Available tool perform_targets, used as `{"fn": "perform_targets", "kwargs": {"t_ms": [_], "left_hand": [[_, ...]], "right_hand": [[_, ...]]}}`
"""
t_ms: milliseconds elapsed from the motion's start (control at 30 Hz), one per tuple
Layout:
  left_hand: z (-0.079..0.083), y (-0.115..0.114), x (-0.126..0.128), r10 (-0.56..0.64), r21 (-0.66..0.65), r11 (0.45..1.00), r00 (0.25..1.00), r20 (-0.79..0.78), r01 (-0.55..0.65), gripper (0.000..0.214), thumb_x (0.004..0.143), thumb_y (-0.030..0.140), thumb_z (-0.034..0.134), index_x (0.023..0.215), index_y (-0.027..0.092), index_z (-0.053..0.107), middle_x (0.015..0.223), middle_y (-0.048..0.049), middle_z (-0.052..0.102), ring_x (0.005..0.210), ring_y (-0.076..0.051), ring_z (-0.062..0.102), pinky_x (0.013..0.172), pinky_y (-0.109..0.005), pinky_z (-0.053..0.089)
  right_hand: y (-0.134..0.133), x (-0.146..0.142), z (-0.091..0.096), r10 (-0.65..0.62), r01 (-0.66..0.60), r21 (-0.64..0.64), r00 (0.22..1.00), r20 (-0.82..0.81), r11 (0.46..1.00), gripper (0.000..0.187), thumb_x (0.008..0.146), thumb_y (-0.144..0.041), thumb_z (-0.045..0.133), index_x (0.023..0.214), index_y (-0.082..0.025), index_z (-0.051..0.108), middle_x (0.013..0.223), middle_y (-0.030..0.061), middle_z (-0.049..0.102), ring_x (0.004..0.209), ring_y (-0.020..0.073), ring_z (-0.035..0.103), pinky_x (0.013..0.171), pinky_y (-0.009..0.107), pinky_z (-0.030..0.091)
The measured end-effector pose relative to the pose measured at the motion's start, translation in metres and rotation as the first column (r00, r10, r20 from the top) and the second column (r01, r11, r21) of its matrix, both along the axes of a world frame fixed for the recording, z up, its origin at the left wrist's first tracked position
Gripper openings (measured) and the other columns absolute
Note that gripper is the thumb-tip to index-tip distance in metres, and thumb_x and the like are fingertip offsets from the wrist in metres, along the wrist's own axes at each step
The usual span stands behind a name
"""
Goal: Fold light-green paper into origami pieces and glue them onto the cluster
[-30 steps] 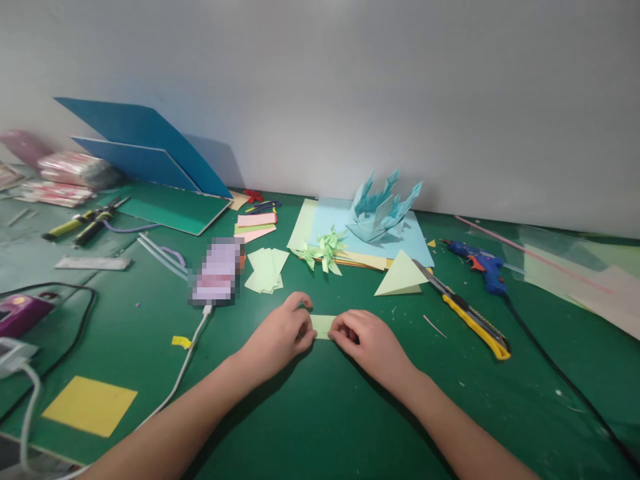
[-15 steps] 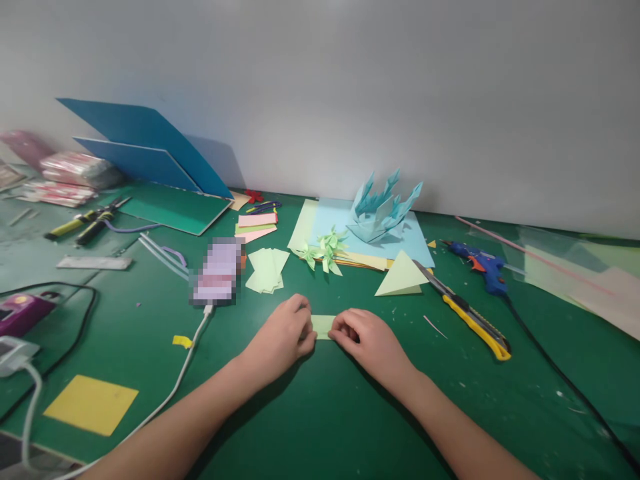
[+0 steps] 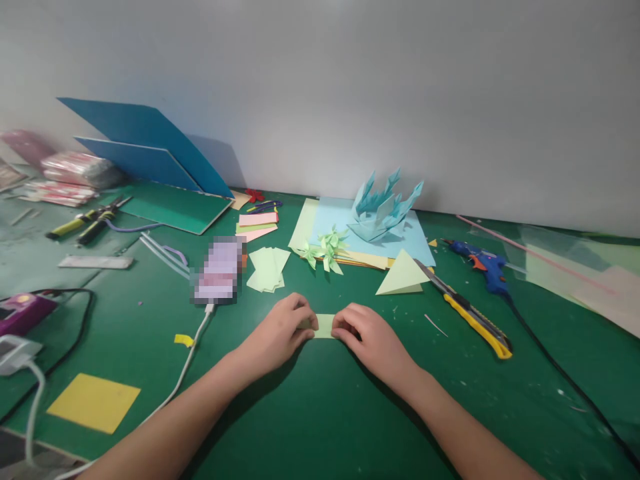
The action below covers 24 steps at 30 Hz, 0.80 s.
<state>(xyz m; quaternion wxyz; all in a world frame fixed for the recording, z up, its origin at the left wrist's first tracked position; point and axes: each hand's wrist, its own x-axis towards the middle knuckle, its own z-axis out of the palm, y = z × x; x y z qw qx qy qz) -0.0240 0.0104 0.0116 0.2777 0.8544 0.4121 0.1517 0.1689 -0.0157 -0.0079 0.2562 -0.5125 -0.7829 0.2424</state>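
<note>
Between my two hands is a small light-green paper strip point(image 3: 325, 326), lying low over the green tabletop. My left hand point(image 3: 287, 328) is closed on its left end, thumb and fingertips pinched together. The right end is pinched by my right hand point(image 3: 367, 333), fingers curled. My fingers cover both ends of the strip, so only its middle shows. Beyond my left hand lies a fanned stack of light-green paper slips point(image 3: 269, 269). Small folded green paper pieces point(image 3: 329, 251) rest farther back. A folded pale-green paper triangle point(image 3: 403, 274) lies beyond my right hand.
A yellow utility knife point(image 3: 473, 319) and a blue glue gun point(image 3: 483, 261) lie to the right. At the back stands a blue folded-paper piece point(image 3: 380, 212). On the left are a blurred-out phone point(image 3: 219, 270) with a white cable, pliers point(image 3: 95, 220) and a yellow paper point(image 3: 94, 403).
My left fingers have shifted slightly right along the strip and spread a little; my right hand has barely moved. Both hands still hold the paper strip.
</note>
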Motion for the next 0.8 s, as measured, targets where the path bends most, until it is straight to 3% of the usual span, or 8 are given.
{"fn": "perform_targets", "kwargs": {"t_ms": [167, 433, 800], "left_hand": [[0.002, -0.001, -0.001, 0.001, 0.004, 1.000, 1.000, 0.011, -0.001, 0.018, 0.079, 0.004, 0.051, 0.086, 0.019, 0.058, 0.093, -0.0035, 0.051, 0.091, -0.018, 0.054, 0.081, -0.033, 0.048], [-0.001, 0.001, -0.003, -0.023, 0.030, 0.999, 0.999, 0.037, 0.022, 0.019, 0.080, 0.004, 0.049, 0.078, 0.017, 0.063, 0.086, -0.0034, 0.052, 0.084, -0.017, 0.055, 0.077, -0.031, 0.048], [0.001, 0.001, -0.007, -0.057, 0.025, 0.998, 0.998, 0.010, 0.057, 0.023, 0.080, 0.002, 0.047, 0.083, 0.017, 0.064, 0.093, -0.0058, 0.054, 0.088, -0.018, 0.056, 0.080, -0.032, 0.048]], "right_hand": [[0.000, 0.002, -0.002, 0.013, -0.013, 0.001, 0.998, -0.061, 1.000, 0.010, 0.084, -0.011, 0.053, 0.082, -0.020, 0.055, 0.082, 0.0015, 0.056, 0.074, 0.0156, 0.054, 0.063, 0.027, 0.042], [0.000, 0.008, 0.004, 0.082, -0.086, -0.049, 0.993, -0.082, 0.995, 0.021, 0.083, -0.004, 0.049, 0.069, -0.019, 0.051, 0.075, 0.0002, 0.052, 0.073, 0.0152, 0.052, 0.065, 0.027, 0.041], [0.003, 0.015, 0.008, 0.103, -0.131, -0.161, 0.980, -0.171, 0.978, 0.025, 0.077, 0.004, 0.046, 0.072, -0.019, 0.055, 0.079, 0.0004, 0.054, 0.071, 0.0135, 0.052, 0.063, 0.025, 0.041]]}}
